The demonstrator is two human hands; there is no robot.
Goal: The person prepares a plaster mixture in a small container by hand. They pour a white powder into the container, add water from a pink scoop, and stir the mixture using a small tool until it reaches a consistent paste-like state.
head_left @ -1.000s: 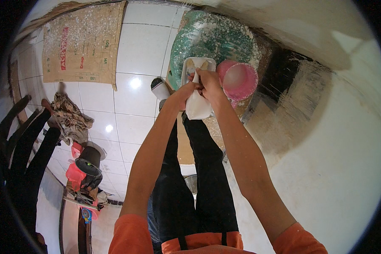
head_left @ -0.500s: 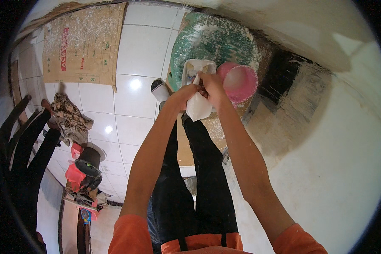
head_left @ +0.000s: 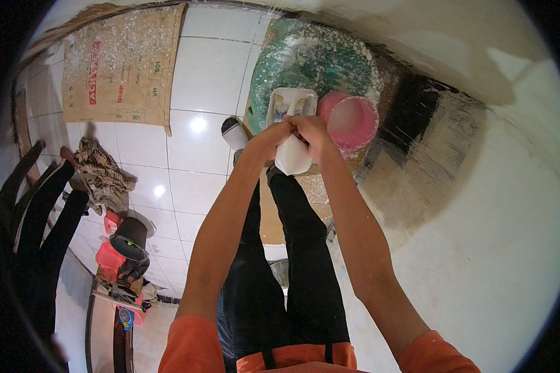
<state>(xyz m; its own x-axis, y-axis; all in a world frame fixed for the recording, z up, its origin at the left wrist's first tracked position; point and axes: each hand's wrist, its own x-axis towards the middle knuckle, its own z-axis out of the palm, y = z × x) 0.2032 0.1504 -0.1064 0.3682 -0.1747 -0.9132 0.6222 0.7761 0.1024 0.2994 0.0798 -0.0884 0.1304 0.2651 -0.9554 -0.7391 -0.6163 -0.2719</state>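
My left hand and my right hand meet in front of me, both closed on a white plastic container with its open top pointing away. The container hangs over the near edge of a large green basin speckled with white powder. A pink bucket stands just right of my right hand, touching the basin's edge. What lies inside the container is hidden by my fingers.
White floor tiles stretch to the left, with a brown paper sack laid flat. A crumpled cloth, a black pot and red items sit lower left. A stained white wall rises on the right.
Both hands with the white container have shifted slightly toward me and down. The container's body now shows more below my fingers.
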